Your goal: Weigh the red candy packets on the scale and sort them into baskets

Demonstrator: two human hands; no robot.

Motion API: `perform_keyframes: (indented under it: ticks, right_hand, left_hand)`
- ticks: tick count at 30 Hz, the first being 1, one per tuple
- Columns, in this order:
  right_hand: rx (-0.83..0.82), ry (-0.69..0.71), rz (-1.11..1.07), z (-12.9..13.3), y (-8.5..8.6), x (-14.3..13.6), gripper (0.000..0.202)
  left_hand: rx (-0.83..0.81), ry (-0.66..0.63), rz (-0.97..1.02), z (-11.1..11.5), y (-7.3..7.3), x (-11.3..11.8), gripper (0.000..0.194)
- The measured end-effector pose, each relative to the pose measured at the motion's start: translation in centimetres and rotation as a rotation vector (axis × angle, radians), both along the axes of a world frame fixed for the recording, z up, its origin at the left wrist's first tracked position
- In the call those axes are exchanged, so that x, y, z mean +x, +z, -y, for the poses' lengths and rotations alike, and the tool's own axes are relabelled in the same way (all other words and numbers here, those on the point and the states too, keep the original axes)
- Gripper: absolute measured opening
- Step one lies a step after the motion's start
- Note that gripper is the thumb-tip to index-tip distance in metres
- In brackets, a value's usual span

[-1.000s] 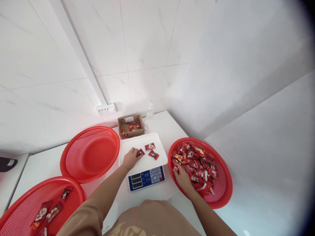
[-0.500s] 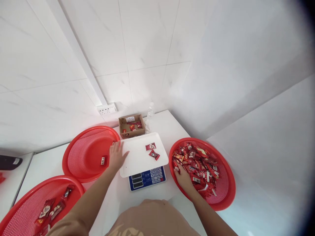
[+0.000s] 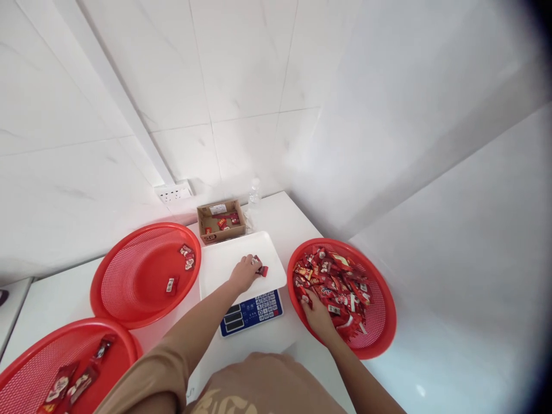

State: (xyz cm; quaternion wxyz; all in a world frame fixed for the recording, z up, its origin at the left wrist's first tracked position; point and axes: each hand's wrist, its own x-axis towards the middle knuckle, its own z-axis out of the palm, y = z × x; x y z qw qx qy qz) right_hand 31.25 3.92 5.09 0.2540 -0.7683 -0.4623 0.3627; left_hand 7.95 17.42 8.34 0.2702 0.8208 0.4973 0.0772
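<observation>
On the white tray [image 3: 219, 267] of a scale [image 3: 249, 315], the left hand [image 3: 244, 273]'s grip is closed around small red candies [image 3: 263, 271]; within the right-hand basket [image 3: 385, 322], near its left rim, the right hand [image 3: 318, 315] grasps a red packet [image 3: 305, 297]. Digits 4, 5, 6 show on the blue keypad [image 3: 264, 305]; the cardboard box [image 3: 226, 234] reads "SF". Wrapper lettering is too small to read.

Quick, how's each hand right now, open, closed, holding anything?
Left hand: partly curled, touching red packets on the white tray; a firm grip can't be told.
Right hand: closed on a small packet in the heaped basket.
</observation>
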Motion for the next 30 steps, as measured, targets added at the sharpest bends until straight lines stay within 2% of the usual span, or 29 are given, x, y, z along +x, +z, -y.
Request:
perform_keyframes:
  ticks: [3, 5, 9, 11, 13, 15, 18, 21, 24, 27, 30]
  right_hand:
    - [0.019, 0.003, 0.011, 0.0, -0.5, 0.1, 0.047]
    - [0.045, 0.018, 0.023, -0.3, -0.6, 0.1, 0.047]
    - [0.078, 0.065, 0.09, -1.2, -0.6, 0.3, 0.049]
    - [0.062, 0.084, 0.13, -1.6, -0.7, 0.5, 0.051]
    - [0.052, 0.092, 0.154, -2.0, -0.9, 0.8, 0.052]
    - [0.049, 0.091, 0.174, -2.4, -1.1, 1.0, 0.049]
    - [0.055, 0.144, 0.222, -3.3, -1.1, 1.3, 0.047]
    - [0.057, 0.275, 0.308, -4.5, -0.7, 1.4, 0.051]
    - [-0.048, 0.314, 0.36, -5.6, -0.3, 1.2, 0.056]
    - [-0.122, 0.28, 0.314, -6.3, -0.1, 1.0, 0.061]
    - [-0.091, 0.261, 0.257, -6.3, -0.1, 1.1, 0.055]
  left_hand:
    - [0.024, 0.078, 0.051, 1.0, 0.2, -1.4, 0.019]
    - [0.07, 0.165, 0.087, 1.7, 0.7, -3.1, 0.019]
    - [0.197, 0.451, 0.094, 3.3, 2.1, -8.7, 0.026]
    - [0.235, 0.61, 0.049, 4.5, 2.5, -12.0, 0.039]
    - [0.213, 0.713, -0.023, 5.9, 2.4, -14.9, 0.058]
    - [0.146, 0.732, -0.089, 7.4, 1.9, -17.2, 0.063]
    - [0.064, 0.666, -0.24, 8.7, 1.1, -19.4, 0.045]
    - [0.058, 0.676, -0.399, 8.6, 0.9, -20.5, 0.042]
    - [0.098, 0.753, -0.428, 7.8, 1.0, -20.6, 0.049]
    - [0.164, 0.764, -0.389, 7.4, 1.3, -19.3, 0.054]
    - [0.217, 0.708, -0.317, 7.7, 1.4, -17.0, 0.052]
